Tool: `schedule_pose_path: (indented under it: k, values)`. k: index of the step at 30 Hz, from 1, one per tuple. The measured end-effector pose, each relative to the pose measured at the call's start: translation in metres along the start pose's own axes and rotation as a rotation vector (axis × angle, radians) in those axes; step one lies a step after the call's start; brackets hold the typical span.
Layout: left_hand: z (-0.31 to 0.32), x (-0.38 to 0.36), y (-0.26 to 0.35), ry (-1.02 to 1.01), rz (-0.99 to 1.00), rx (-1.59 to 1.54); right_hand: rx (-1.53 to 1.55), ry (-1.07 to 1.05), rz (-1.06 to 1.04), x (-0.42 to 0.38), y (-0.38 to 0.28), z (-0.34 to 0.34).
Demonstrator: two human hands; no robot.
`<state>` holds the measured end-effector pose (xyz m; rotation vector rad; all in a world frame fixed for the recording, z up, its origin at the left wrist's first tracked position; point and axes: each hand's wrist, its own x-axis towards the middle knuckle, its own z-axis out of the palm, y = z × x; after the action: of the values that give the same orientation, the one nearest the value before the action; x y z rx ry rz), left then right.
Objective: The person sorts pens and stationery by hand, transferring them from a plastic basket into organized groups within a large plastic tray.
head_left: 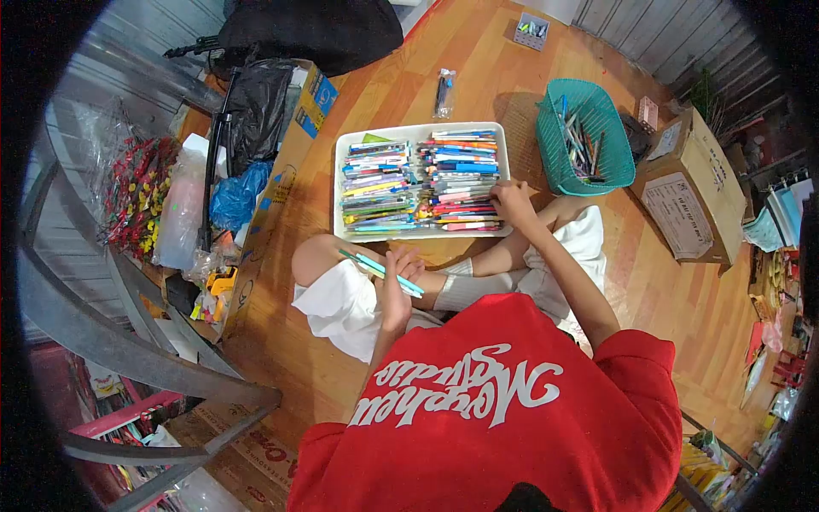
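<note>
My left hand (397,278) is closed around a few light green and turquoise pens (368,264), above my crossed legs. A white tray (339,232) lies in front of me on the floor. It holds two columns of pens in many colours, laid sideways: a left column (375,183) and a right column (463,175). At the tray's right edge, my right hand (514,205) has its fingers curled down onto the ends of pens in the right column. What its fingertips grip, if anything, is hidden.
Right of the tray stands a teal mesh basket (554,175) with loose pens. Beyond it is a cardboard box (682,213). A small packet (444,94) and a grey container (531,31) lie farther off. At left are a long carton (281,183) and a curved metal frame (128,328).
</note>
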<state>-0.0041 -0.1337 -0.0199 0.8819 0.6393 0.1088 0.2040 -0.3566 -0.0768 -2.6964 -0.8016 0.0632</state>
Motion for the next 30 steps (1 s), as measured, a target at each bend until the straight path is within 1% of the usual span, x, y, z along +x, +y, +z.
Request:
schedule_pose_path:
  k: [2,5,8,11,14,16,18,20,21,22,23,24,25,26,27,29,30]
  values:
    - [0.0,-0.001,0.001,-0.002,-0.006,-0.006,-0.028,-0.007,0.009,0.001,0.002,0.003]
    - [0.001,-0.001,0.0,-0.013,-0.006,0.0,-0.015,-0.005,-0.05,0.004,0.005,0.005]
    - [-0.001,0.0,0.0,-0.017,-0.009,0.008,-0.022,-0.042,-0.011,0.005,0.004,0.007]
    - [-0.002,-0.001,0.0,-0.017,-0.005,0.002,-0.074,-0.102,0.001,0.0,-0.004,-0.005]
    - [0.001,0.001,-0.002,-0.007,0.016,-0.026,0.211,-0.049,-0.053,-0.015,-0.03,-0.034]
    - [0.009,0.002,-0.002,-0.065,0.05,0.004,0.49,-0.116,-0.096,-0.027,-0.049,-0.036]
    - [0.024,0.0,-0.003,-0.138,0.069,0.096,0.642,-0.288,-0.133,-0.051,-0.084,-0.053]
    - [0.042,-0.007,0.002,-0.215,-0.037,0.086,0.899,-0.398,-0.234,-0.063,-0.113,-0.07]
    - [0.049,-0.008,0.001,-0.254,-0.092,0.081,0.949,-0.429,-0.253,-0.069,-0.118,-0.061]
    - [0.051,-0.004,-0.008,-0.28,-0.058,0.117,0.999,-0.46,-0.273,-0.073,-0.121,-0.047]
    - [0.049,-0.002,-0.013,-0.29,-0.09,0.115,1.049,-0.491,-0.294,-0.076,-0.12,-0.034]
    - [0.049,-0.002,-0.016,-0.298,-0.122,0.112,0.959,-0.523,-0.333,-0.075,-0.118,-0.034]
    - [0.048,-0.002,-0.018,-0.306,-0.154,0.108,1.034,-0.59,-0.265,-0.075,-0.116,-0.034]
    - [0.042,0.002,-0.02,-0.355,-0.212,0.117,1.107,-0.66,-0.196,-0.075,-0.113,-0.034]
    - [0.043,0.001,-0.018,-0.372,-0.206,0.135,1.18,-0.728,-0.125,-0.075,-0.111,-0.036]
    - [0.047,-0.002,-0.015,-0.404,-0.191,0.17,1.278,-0.784,-0.06,-0.072,-0.104,-0.042]
    - [0.05,0.0,-0.015,-0.394,-0.171,0.045,1.327,-0.811,-0.03,-0.069,-0.099,-0.044]
